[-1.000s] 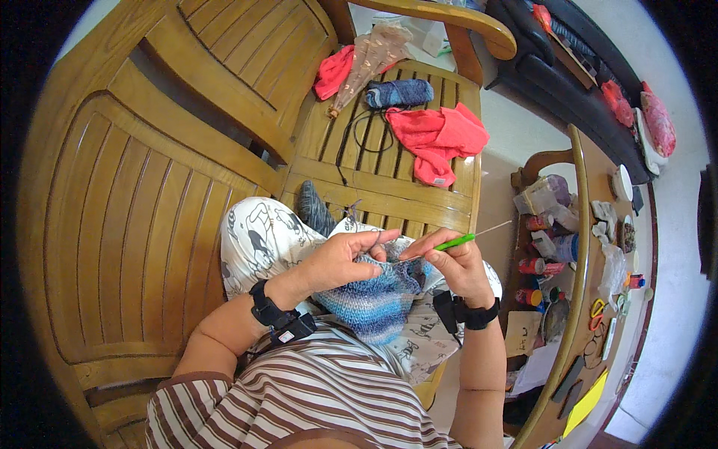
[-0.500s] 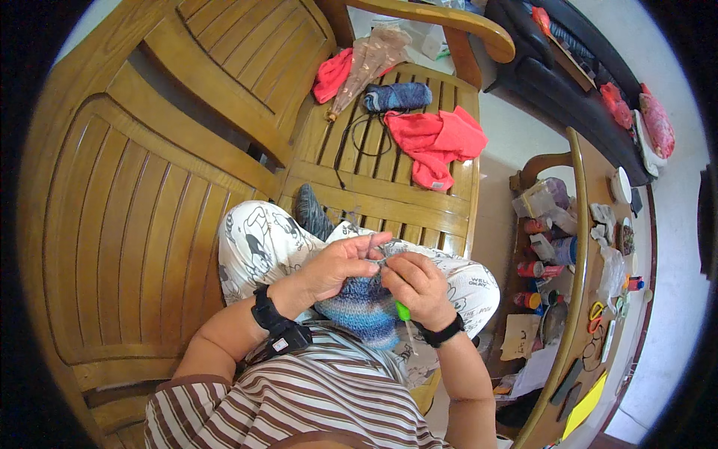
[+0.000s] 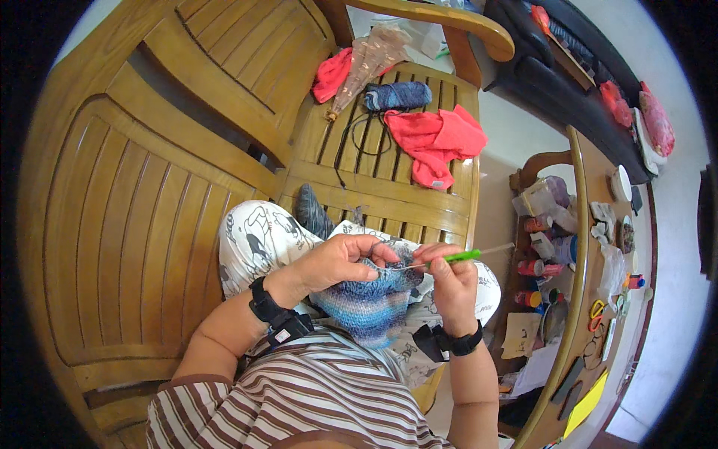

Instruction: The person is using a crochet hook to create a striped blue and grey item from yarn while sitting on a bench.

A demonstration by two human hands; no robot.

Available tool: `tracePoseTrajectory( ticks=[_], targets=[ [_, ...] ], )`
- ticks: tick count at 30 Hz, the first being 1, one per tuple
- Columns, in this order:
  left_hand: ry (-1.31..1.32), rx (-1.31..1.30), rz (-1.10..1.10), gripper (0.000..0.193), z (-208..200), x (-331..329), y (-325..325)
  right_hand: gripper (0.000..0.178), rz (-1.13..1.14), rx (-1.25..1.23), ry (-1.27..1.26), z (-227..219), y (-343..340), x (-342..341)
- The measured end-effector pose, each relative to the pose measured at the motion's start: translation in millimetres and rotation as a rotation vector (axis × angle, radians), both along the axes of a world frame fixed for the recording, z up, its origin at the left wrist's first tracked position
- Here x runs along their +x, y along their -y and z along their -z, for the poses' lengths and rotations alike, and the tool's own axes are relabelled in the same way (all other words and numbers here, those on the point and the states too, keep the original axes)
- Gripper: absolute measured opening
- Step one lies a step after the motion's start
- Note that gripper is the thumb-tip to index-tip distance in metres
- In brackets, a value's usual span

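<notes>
Across my lap hangs a knitted piece (image 3: pixel 366 310) in blue, grey and white bands. My left hand (image 3: pixel 335 263) pinches its upper edge, fingers bent over the stitches. In my right hand (image 3: pixel 454 290) is a crochet hook (image 3: pixel 462 256) with a bright green handle, held between thumb and fingers. Its thin metal shaft points left into the top edge of the knitting, and a pale, see-through end sticks out to the right. The hook's tip is too small to make out among the stitches.
On the wooden bench (image 3: pixel 307 161) ahead lie a blue yarn skein (image 3: pixel 398 96), a red cloth (image 3: pixel 441 142), a black cord (image 3: pixel 345 153) and a folded brown umbrella (image 3: pixel 363 67). To the right, a table (image 3: pixel 572 329) carries scissors (image 3: pixel 596 314), with jars and bags on its shelf.
My right hand has moved slightly right, away from my left. The green-handled hook has swung from pointing down at the palm to lying nearly level, its shaft at the knitting's edge.
</notes>
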State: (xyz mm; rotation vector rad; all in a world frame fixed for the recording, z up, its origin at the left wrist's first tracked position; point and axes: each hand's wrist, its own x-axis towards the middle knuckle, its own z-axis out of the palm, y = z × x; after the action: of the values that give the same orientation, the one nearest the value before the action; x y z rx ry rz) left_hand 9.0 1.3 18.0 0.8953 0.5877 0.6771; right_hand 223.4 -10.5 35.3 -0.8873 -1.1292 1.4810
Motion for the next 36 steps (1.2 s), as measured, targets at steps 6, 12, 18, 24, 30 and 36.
tracePoseTrajectory(
  ticks=[6, 12, 18, 24, 30, 36],
  targets=[
    [0.044, 0.046, 0.006, 0.034, 7, -1, 1, 0.019, -0.059, -0.206, -0.151, 6, -2, 0],
    [0.009, -0.013, -0.032, 0.026, 11, -1, 1, 0.018, -0.044, -0.242, -0.025, -7, -5, 0],
    [-0.004, 0.055, -0.045, 0.016, 17, 10, 3, 0.012, -0.062, -0.047, -0.078, 13, -2, -16],
    [0.017, -0.080, -0.049, 0.021, 23, 11, 6, 0.012, -0.026, 0.297, 0.214, 22, 3, -20],
    [-0.238, 0.207, -0.073, 0.036, 22, -4, -13, 0.011, 0.055, 0.099, 0.058, 25, 4, -13],
    [0.481, -0.214, -0.155, 0.034, 12, 3, -14, 0.012, 0.082, -0.008, -0.026, 24, 8, -10]
  ],
)
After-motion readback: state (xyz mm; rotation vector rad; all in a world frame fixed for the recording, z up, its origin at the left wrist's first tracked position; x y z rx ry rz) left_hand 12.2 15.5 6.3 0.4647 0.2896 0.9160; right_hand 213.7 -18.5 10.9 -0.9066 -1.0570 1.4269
